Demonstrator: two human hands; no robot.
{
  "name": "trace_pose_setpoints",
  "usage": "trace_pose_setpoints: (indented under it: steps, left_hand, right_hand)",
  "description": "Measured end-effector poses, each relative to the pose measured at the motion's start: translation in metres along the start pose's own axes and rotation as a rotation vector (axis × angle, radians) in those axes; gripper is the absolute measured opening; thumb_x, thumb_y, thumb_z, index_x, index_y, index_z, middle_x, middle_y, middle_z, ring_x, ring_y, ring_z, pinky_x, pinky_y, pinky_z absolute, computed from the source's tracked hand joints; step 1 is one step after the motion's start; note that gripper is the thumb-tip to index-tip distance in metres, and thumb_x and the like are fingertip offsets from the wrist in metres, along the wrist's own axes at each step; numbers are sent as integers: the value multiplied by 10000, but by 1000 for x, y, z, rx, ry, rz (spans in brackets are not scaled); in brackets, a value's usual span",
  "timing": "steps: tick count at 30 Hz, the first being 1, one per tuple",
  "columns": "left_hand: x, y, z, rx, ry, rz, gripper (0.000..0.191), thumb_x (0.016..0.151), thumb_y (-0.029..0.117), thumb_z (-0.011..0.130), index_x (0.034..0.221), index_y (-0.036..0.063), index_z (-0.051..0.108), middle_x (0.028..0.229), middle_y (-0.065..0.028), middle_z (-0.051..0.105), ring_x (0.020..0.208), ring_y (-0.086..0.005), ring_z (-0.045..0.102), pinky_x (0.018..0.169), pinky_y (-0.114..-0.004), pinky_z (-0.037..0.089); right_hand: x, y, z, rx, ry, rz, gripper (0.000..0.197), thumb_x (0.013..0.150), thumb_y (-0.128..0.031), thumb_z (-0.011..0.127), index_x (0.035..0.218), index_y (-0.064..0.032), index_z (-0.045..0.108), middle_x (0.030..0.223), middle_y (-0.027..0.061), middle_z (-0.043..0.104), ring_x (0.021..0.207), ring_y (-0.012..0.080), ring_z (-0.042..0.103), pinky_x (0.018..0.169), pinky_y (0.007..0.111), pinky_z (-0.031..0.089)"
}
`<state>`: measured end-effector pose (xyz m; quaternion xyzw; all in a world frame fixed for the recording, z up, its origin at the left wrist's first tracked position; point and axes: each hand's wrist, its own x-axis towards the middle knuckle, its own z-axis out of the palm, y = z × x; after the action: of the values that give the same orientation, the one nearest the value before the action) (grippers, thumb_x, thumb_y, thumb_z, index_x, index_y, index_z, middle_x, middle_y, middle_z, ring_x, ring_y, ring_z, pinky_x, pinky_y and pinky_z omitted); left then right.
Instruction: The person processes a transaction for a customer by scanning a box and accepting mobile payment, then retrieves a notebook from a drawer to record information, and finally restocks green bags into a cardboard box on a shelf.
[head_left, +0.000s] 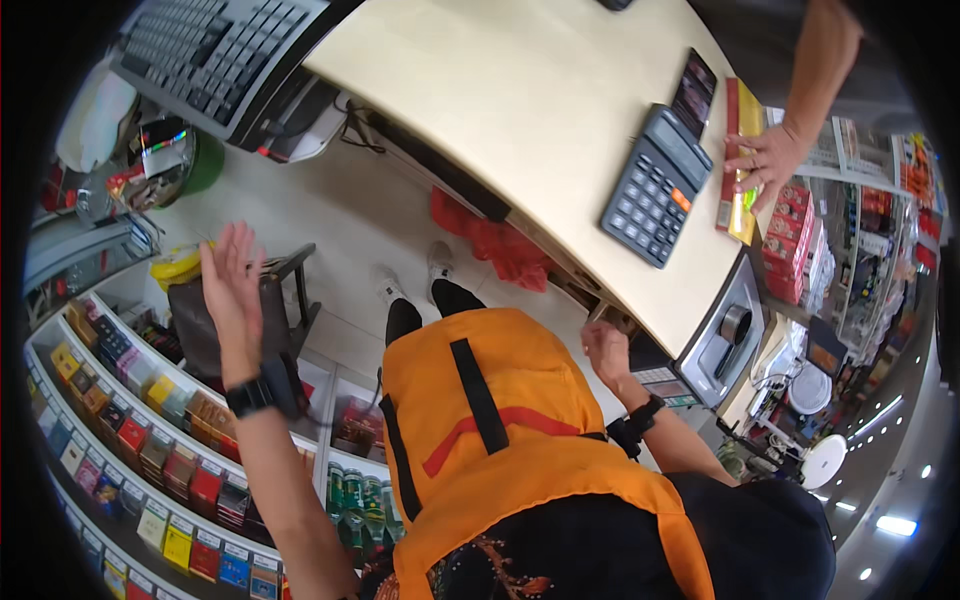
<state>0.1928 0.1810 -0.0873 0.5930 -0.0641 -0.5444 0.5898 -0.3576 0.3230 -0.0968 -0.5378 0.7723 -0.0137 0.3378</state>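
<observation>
My left hand (232, 285) is raised with its fingers apart and nothing in it, near a dark padded chair (232, 315). My right hand (606, 351) is beside the front edge of the pale wooden counter (487, 97), close to a partly open drawer (604, 309). Its fingers are curled, and whether they grip the drawer is hidden. A dark desk calculator (656, 187) with one orange key lies on the counter, touching or nearly touching a phone (694, 94) with a lit screen. At the far edge, another person's hand (769, 161) rests on a long yellow-and-red box (742, 112).
A keyboard (217, 56) stands at the counter's left end. Red plastic bags (487, 240) hang below the counter. A green bin (202, 161) holds rubbish at the left. Shelves of small boxes (180, 540) curve behind me, with green bottles (352, 491) beside them.
</observation>
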Motion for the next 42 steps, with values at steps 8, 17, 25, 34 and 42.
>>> trace_pose_setpoints:
  steps: [8,17,25,34,42]
  left_hand:
    - [-88,-96,-137,-17,214,-290,689,995,551,308,1400,2,400,1433,-179,415,1321,-304,396,1096,-435,296]
    - [-93,-152,-162,-22,309,-412,665,986,558,335,1347,12,452,1328,-156,492,1235,-292,471,1064,-443,324]
    - [-81,-147,-126,48,184,-426,581,1000,489,381,1306,6,484,1312,-135,514,1186,-274,505,1012,-412,382]
    - [-120,-61,-1,962,-544,59,640,767,174,761,1328,41,483,1144,-178,630,1090,-308,600,916,-342,462]
    - [-152,45,60,827,-671,595,221,715,-38,641,934,-26,614,875,-123,582,819,-303,578,751,-337,475]
  right_hand:
    - [132,-63,132,-328,-74,-39,426,902,-414,555,979,1,607,988,227,652,971,410,606,846,457,468]
    - [232,12,196,30,40,536,361,911,-354,491,1048,-61,652,994,136,681,914,269,636,812,427,478]
    - [158,0,207,287,-257,422,272,806,-290,700,953,-61,709,772,38,678,655,103,594,628,259,475]
    - [6,-276,107,886,-826,-78,221,860,-209,733,789,-26,632,737,-10,635,649,58,547,571,237,437]
    - [-54,-320,-44,521,-121,-634,208,872,-211,703,911,-16,643,741,50,594,618,126,530,568,266,445]
